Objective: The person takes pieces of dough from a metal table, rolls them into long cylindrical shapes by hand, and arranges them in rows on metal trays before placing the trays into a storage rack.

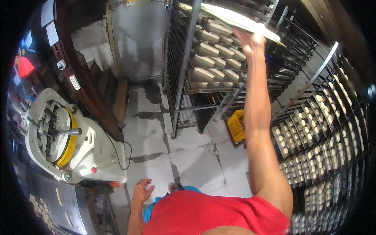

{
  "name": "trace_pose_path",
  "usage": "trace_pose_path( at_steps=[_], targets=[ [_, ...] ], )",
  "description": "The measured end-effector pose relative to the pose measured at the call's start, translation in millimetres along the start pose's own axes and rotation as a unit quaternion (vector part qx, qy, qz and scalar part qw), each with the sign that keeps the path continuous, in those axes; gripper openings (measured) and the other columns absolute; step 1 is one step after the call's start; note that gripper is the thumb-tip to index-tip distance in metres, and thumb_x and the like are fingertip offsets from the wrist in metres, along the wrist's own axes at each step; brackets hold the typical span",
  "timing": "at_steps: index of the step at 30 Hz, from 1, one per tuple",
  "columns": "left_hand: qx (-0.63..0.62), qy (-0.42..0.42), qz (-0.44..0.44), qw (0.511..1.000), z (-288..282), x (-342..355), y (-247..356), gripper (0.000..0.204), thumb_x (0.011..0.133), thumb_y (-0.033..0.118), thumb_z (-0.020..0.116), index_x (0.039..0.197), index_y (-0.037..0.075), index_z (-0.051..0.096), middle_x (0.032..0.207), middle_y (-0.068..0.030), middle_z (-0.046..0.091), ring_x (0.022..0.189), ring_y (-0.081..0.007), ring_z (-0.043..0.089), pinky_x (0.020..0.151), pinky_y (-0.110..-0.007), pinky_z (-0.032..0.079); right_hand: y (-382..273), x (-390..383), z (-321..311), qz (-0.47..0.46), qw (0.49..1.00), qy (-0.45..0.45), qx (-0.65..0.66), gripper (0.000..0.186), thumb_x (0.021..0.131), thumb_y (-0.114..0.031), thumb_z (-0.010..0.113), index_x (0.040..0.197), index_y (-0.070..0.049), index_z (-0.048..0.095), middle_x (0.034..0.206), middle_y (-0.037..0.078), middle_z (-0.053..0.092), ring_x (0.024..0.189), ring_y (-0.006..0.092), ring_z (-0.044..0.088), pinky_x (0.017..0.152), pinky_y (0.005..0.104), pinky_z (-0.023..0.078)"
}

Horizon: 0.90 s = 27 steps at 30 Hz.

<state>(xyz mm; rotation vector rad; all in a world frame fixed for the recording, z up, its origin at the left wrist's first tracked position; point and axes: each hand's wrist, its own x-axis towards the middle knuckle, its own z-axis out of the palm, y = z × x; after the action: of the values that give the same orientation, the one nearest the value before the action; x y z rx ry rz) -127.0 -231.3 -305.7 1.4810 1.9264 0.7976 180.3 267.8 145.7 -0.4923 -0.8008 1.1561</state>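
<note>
My right arm reaches up and forward to the tall metal rack (184, 66). At its upper level, my right hand (252, 42) grips the near edge of a brightly lit tray (235, 18). Glare hides what lies on that tray. Below it, several trays in the rack carry long pale dough pieces (209, 48). My left hand (143, 191) hangs low beside my body, open, fingers loosely bent and apart, with nothing in it.
A white machine with a yellow ring (68, 137) stands at left. A metal table (74, 201) with dough pieces is at lower left. Another rack at right holds trays of small round dough pieces (307, 129). A yellow crate (236, 126) sits on the cracked tile floor (196, 164).
</note>
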Motion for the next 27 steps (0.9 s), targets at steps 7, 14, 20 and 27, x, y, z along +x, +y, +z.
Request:
trace_pose_path(
  at_steps=[7, 14, 20, 27],
  targets=[
    [-0.018, 0.061, -0.022, 0.998, -15.0, -20.0, -27.7, 0.040, 0.085, 0.022, 0.080, 0.119, 0.004, 0.068, 0.108, -0.0150, 0.074, 0.093, -0.0318, 0.073, 0.083, -0.042, 0.058, 33.3, -27.5, 23.5, -0.026, 0.950, -0.251, -0.181, 0.069, 0.098, -0.041, 0.072, 0.131, 0.014, 0.049, 0.107, 0.031, 0.071, 0.083, 0.0292, 0.075, 0.067, 0.0320, 0.064],
    [-0.027, 0.068, -0.129, 0.989, -13.7, -97.7, -64.7, 0.047, 0.094, 0.034, 0.070, 0.130, 0.003, 0.066, 0.123, -0.0209, 0.070, 0.112, -0.0397, 0.067, 0.098, -0.046, 0.053, 245.9, -214.0, 76.7, 0.255, 0.868, -0.406, -0.128, 0.052, 0.107, -0.036, 0.057, 0.137, 0.006, 0.058, 0.114, 0.021, 0.074, 0.086, 0.0217, 0.072, 0.081, 0.0353, 0.059],
    [-0.107, 0.152, -0.205, 0.961, -38.4, -187.4, -110.4, 0.041, 0.090, 0.028, 0.073, 0.122, 0.004, 0.068, 0.118, -0.0186, 0.071, 0.109, -0.0371, 0.068, 0.093, -0.048, 0.054, 368.8, -491.4, 36.3, 0.419, 0.718, -0.472, -0.293, 0.044, 0.103, -0.031, 0.065, 0.132, 0.001, 0.062, 0.105, 0.017, 0.073, 0.077, 0.0197, 0.070, 0.072, 0.0345, 0.060],
    [-0.012, 0.316, -0.288, 0.904, -89.0, -321.4, -153.7, 0.037, 0.091, 0.026, 0.073, 0.121, 0.007, 0.068, 0.114, -0.0167, 0.071, 0.108, -0.0369, 0.068, 0.093, -0.046, 0.056, 401.5, -713.5, 83.5, 0.203, 0.515, -0.793, -0.256, 0.039, 0.098, -0.019, 0.072, 0.130, 0.004, 0.066, 0.107, 0.014, 0.076, 0.095, 0.0178, 0.072, 0.086, 0.0300, 0.056]
  ],
)
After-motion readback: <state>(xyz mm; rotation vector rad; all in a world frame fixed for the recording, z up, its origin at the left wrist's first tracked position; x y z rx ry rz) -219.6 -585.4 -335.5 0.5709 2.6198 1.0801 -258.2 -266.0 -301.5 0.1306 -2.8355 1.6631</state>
